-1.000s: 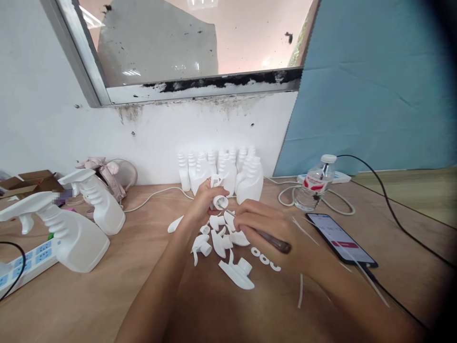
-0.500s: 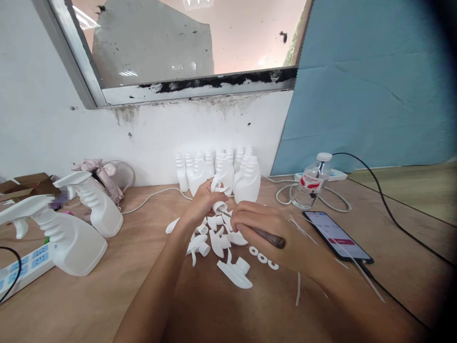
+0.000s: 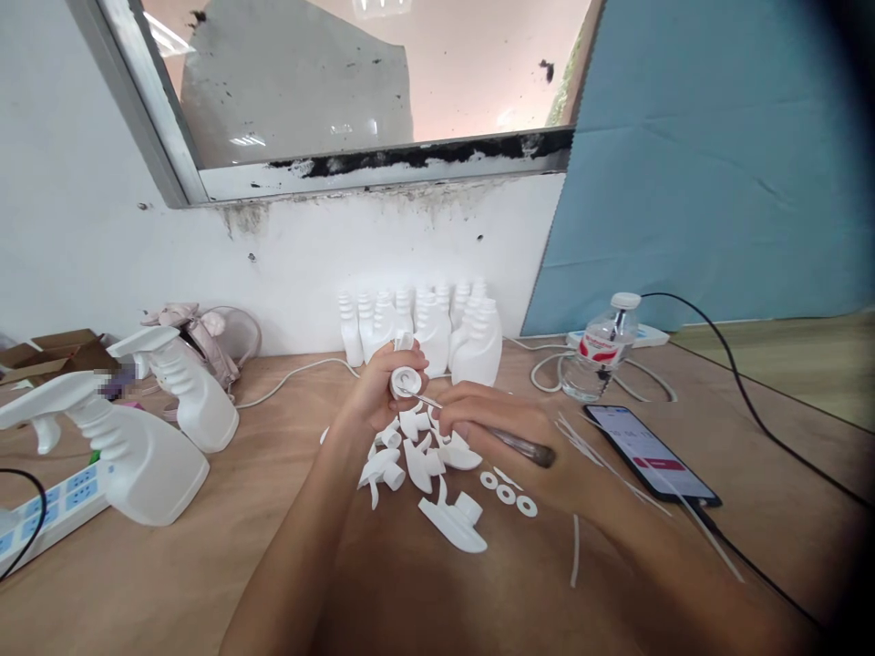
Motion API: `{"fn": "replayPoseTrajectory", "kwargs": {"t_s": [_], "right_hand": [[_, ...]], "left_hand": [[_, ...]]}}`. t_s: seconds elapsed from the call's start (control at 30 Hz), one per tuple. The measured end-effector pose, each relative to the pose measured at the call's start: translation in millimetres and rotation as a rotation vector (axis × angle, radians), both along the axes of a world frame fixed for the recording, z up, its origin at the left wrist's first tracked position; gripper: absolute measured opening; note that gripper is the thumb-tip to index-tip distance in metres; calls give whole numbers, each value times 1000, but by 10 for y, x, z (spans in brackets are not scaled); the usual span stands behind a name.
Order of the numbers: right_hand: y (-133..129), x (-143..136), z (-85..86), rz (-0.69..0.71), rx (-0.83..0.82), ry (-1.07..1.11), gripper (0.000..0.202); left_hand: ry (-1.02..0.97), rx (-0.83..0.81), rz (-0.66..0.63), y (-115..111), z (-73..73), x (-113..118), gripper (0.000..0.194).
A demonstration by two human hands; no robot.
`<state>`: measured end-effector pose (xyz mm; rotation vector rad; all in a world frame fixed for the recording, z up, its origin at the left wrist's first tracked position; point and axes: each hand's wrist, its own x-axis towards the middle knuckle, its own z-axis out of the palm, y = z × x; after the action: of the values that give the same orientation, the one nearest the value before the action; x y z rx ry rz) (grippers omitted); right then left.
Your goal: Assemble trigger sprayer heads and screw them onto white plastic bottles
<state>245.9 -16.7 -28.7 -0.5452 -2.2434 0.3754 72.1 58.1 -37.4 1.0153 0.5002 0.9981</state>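
My left hand (image 3: pixel 378 384) is closed around a white trigger spray head (image 3: pixel 406 382), its round cap opening turned toward me. In my right hand (image 3: pixel 496 417) is a thin metal-tipped tool with a dark handle (image 3: pixel 523 447); its tip reaches the cap opening. Whether it is an awl or a screwdriver I cannot tell. Under both hands lies a pile of loose white spray heads (image 3: pixel 424 463), with one spray head (image 3: pixel 455 521) a little apart in front. A few flat white ring gaskets (image 3: pixel 507 494) lie just below my right wrist.
White bottles (image 3: pixel 430 333) stand along the wall. Two spray bottles (image 3: pixel 154 474) and a power strip (image 3: pixel 68 501) are at the left. To the right are a water bottle (image 3: pixel 602 351), a phone (image 3: pixel 653 456) with its cable, and thin white tubes (image 3: pixel 575 551).
My left hand has turned the spray head so its cap opening faces me and moved it slightly left. The tool tip has come up to the opening.
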Motion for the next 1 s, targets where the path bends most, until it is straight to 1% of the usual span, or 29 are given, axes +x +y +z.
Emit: {"fn": "replayPoseTrajectory", "kwargs": {"t_s": [0.1,0.17,0.23,0.3,0.43,0.53,0.63,0.7,0.77,0.83,0.9,1.0], "right_hand": [[0,-25,-14,0,65,19,20],[-7,-50,-32,-18,105,4,19],[-19,-61,-34,-32,110,6,18],[-40,-48,-2,-58,78,28,19],[-106,4,128,-134,-31,3,22],[-129,7,153,-185,-41,-22,23],[-97,-16,64,-163,30,-13,22],[-57,-25,-13,-113,82,-19,20],[-21,-22,-62,-66,94,-17,20],[-2,-11,-76,-34,84,15,19],[-1,-1,-69,-30,72,50,19],[-9,-8,-73,-47,96,43,18]], "left_hand": [[-94,-56,-100,-11,-6,24,23],[-114,-63,-108,-12,-15,36,22],[-118,-55,-80,-18,-14,40,23],[-98,-30,-46,-31,-2,40,25],[7,42,28,-55,9,58,30],[79,77,86,-44,-17,83,31],[94,94,117,-24,-36,89,31],[72,89,132,-22,-27,80,31],[40,71,122,-27,-8,70,30],[-4,38,73,-32,4,67,29],[-46,10,24,-30,0,73,28],[-63,10,19,-14,-26,91,28]]}}
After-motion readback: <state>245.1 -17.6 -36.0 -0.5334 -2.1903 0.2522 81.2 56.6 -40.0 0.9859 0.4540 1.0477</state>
